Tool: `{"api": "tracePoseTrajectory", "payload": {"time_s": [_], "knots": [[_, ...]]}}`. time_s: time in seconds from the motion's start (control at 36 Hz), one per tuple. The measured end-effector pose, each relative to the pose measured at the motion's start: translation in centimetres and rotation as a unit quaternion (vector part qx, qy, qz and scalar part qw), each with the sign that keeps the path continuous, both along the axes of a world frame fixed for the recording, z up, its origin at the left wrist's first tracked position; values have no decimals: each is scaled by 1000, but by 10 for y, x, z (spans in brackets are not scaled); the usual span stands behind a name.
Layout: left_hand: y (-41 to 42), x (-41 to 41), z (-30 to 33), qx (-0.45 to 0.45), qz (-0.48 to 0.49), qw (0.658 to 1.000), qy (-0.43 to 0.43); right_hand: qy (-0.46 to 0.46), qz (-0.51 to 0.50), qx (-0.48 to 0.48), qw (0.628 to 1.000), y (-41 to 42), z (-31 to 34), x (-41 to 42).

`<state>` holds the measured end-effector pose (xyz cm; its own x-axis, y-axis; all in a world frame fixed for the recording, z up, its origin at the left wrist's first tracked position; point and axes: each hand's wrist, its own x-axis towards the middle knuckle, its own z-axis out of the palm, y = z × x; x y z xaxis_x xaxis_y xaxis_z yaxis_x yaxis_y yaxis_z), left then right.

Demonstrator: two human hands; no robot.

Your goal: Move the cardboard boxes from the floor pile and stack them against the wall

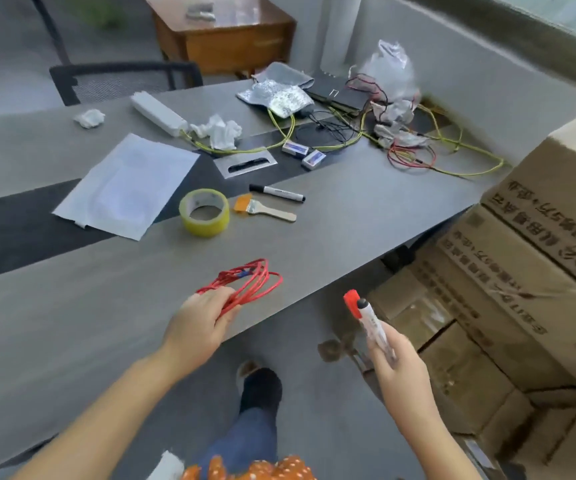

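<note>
We stand at the counter (pixel 349 216) with both hands full, and neither holds a box. Our left hand (pixel 198 323) has its grip closed on a coil of red wire (pixel 248 282), held just over the counter's near edge, probably so we can lay it down there. Our right hand (pixel 399 362) grips two markers (pixel 366 317) upright, one capped in red, off the counter's edge and over the floor.

The boxes (pixel 508 292) sit to our right, stacked several high beside and partly under the counter's corner, untouched. Whether they are the floor pile or the finished stack, we cannot tell.

On the counter lie tape (pixel 204 216), a brush (pixel 266 210), a black marker (pixel 277 193), papers (pixel 127 185) and tangled cables (pixel 418 157). We judge the small things must be set down before any box can be lifted with two hands.
</note>
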<state>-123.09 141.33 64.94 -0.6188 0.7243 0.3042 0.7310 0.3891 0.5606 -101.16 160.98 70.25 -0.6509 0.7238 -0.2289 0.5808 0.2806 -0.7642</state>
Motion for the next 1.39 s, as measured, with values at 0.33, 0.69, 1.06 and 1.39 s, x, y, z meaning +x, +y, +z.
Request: {"api": "tracePoseTrajectory", "payload": {"time_s": [0.33,0.69,1.06,1.39], "knots": [[83,-109,-48,-199,-92,963,156,-83,111,30,990,120,1,-160],[51,-70,-80,-324,243,912,-61,-185,279,124,934,204,-52,-364],[58,-43,-94,-342,399,839,-144,-220,363,258,868,200,-97,-414],[59,-42,-90,-327,392,847,-151,-180,343,132,912,214,-66,-392]]}}
